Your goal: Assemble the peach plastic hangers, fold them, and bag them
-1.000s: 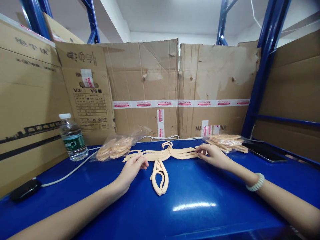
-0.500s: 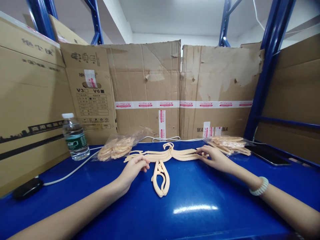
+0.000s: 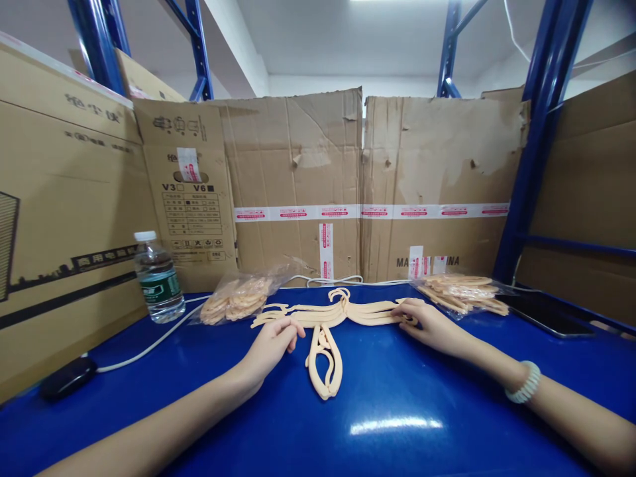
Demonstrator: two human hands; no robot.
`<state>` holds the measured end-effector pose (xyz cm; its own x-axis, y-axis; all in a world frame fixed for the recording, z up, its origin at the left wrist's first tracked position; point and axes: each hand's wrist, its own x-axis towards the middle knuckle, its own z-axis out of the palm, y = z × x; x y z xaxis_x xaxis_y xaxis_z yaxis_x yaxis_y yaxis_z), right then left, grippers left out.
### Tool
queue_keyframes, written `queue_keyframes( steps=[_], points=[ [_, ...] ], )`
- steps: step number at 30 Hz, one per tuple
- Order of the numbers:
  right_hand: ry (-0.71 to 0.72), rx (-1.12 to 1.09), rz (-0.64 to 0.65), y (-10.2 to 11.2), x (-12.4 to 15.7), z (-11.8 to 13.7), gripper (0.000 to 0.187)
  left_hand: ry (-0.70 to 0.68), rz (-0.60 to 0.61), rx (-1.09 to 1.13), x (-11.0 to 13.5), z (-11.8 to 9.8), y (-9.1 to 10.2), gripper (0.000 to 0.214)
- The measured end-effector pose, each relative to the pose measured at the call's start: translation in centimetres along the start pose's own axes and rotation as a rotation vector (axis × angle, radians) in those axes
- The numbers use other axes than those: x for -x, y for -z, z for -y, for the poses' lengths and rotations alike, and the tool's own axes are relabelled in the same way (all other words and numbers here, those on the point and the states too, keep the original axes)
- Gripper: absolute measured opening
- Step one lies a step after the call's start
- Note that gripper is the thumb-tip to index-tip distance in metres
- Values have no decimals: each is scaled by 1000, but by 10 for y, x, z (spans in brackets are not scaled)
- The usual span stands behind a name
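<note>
Several cream plastic clothes hangers (image 3: 368, 315) lie unfolded in an overlapping stack, hooks together at the top middle. Just below them lies one folded hanger (image 3: 326, 371), its arms brought together in a narrow loop. My left hand (image 3: 278, 338) is at the front of the stack's left arms, fingers curled; whether anything is inside them is hidden. At the right end, my right hand (image 3: 422, 321) has its fingers bent over the hanger tips, gripping them. A pale scrunchie (image 3: 525, 382) circles my right wrist.
Clear bags of folded hangers lie behind left (image 3: 238, 301) and behind right (image 3: 457, 291). A water bottle (image 3: 158, 281) and a black mouse-like device (image 3: 68, 377) with a white cable are at left. A black phone (image 3: 546, 315) lies at right. Cardboard sheets (image 3: 298, 179) wall the blue table (image 3: 397, 384).
The whole view has shifted slightly right and down. My right fingers have lowered and closed over the hanger ends. My left hand's fingers look more curled; the hangers lie much as before.
</note>
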<state>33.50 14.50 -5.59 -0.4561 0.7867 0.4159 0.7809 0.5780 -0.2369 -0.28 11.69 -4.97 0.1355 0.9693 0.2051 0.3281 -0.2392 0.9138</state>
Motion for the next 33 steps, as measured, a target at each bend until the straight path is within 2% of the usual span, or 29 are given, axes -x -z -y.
queue_keyframes(
  steps=[4, 9, 18, 23, 29, 33],
  points=[
    [10, 6, -13, -6, 1, -5, 22, 2, -3, 13, 2, -1, -2, 19],
    [36, 10, 8, -12, -1, -8, 20, 14, -4, 137, 3, -1, -4, 22],
    [4, 5, 17, -10, -4, -4, 15, 26, -3, 214, 2, 1, -5, 28],
    [-11, -14, -39, -10, -3, 0, 14, 31, 4, 223, 3, 1, -4, 27],
    [-67, -46, -81, -10, -2, 0, 12, 14, -1, 136, 1, 6, -4, 32],
    [-80, -102, -127, -5, -1, 1, 16, 31, 18, 152, 0, 5, -4, 20]
  ],
)
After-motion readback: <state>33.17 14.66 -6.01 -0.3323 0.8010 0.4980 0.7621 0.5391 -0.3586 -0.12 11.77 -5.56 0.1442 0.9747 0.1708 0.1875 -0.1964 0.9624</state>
